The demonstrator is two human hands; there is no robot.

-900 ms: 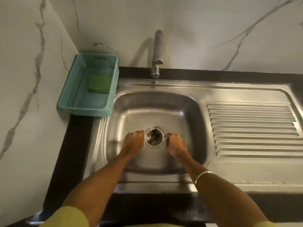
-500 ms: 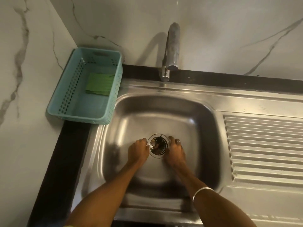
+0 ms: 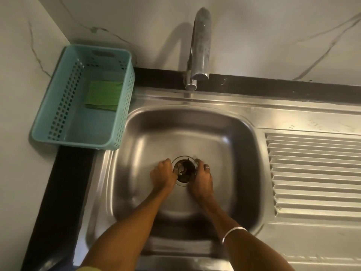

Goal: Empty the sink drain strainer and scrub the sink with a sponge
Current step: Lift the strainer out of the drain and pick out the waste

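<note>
The drain strainer sits in the floor of the steel sink, between both hands. The left hand and right hand curl their fingers onto its rim from opposite sides. A green sponge lies in the teal basket left of the sink.

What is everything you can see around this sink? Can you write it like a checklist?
Surface: steel sink set in a black counter, with a ribbed draining board on the right.
Job's things: drain strainer sits in the drain with dark scraps inside; green sponge lies in the teal basket at the back left.
Clutter: nothing seen.
Grippers: left hand and right hand are on either side of the strainer, fingers curled at its rim; whether they actually grip it is unclear.
Cables: nothing seen.
Surroundings: tap above the sink, white marbled walls.
</note>
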